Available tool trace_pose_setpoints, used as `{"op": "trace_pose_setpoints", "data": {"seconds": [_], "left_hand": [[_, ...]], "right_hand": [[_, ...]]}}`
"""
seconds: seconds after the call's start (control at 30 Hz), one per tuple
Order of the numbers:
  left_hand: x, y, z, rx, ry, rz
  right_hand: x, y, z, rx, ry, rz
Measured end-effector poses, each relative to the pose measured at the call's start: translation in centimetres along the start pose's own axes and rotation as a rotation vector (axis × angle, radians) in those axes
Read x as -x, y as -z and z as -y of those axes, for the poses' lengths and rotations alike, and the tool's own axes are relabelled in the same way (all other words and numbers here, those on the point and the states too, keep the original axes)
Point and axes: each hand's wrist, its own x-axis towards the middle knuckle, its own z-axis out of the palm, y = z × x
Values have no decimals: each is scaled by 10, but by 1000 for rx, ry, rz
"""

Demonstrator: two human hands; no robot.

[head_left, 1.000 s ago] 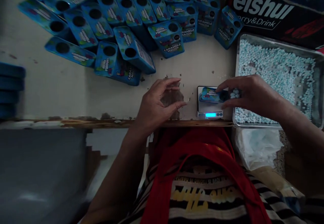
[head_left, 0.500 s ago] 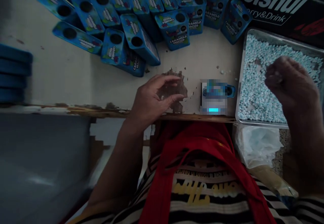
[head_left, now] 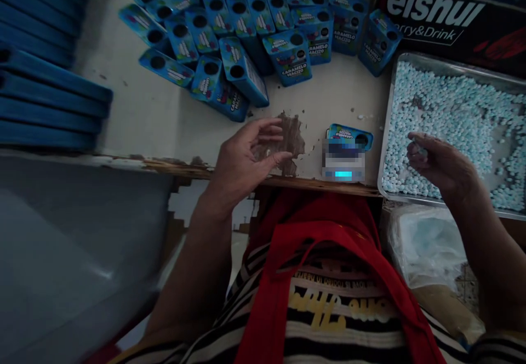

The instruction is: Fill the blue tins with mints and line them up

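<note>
Over the metal tray [head_left: 381, 161] of small pale-blue candies [head_left: 464, 117], my right hand [head_left: 446, 164] is closed, thumb against curled fingers, with a few candies showing at the fingertips. My left hand [head_left: 250, 158] hovers at the table's front edge above a worn brown patch, its thumb and fingers apart. A small pale speck shows near its palm; I cannot make out what it is. Between the hands a small scale [head_left: 343, 164], blurred by pixelation, has a lit display. On it sits a blue candy box [head_left: 347, 135] with a dark round hole in its top.
Many blue boxes [head_left: 287, 60] stand grouped at the back of the white table [head_left: 135, 117]. Stacked long blue pieces [head_left: 49, 98] lie at the left. A black carton [head_left: 439, 18] stands behind the tray. Below the tray is a clear plastic bag [head_left: 423, 243].
My right hand has moved left and down over the tray, toward the scale. The left hand holds nearly the same pose. The view has shifted, showing more of the stacked blue pieces at the left.
</note>
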Motion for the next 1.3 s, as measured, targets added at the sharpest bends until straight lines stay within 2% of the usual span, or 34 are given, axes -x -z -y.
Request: {"op": "trace_pose_setpoints", "data": {"seconds": [0.13, 0.23, 0.37, 0.5, 0.63, 0.73, 0.83, 1.0, 1.3], "left_hand": [[6, -2, 2, -27, 4, -7], [10, -3, 5, -39, 19, -1], [5, -12, 1, -27, 0, 14], [-10, -28, -5, -7, -50, 64], [-24, -39, -5, -21, -85, 83], [-28, -39, -2, -39, -91, 80], [-28, -31, 3, -12, -68, 72], [-24, -21, 7, 2, -3, 83], [-27, -19, 11, 70, 42, 86]], "right_hand": [[1, -36, 14, 39, 121, 93], [4, -54, 23, 100, 149, 200], [4, -65, 31, 237, 205, 238], [6, -71, 35, 378, 270, 261], [10, -82, 39, 764, 466, 341], [12, -91, 45, 1044, 574, 386], [14, -96, 48, 1189, 602, 401], [15, -100, 48, 1306, 628, 326], [15, -107, 57, 1228, 553, 301]]}}
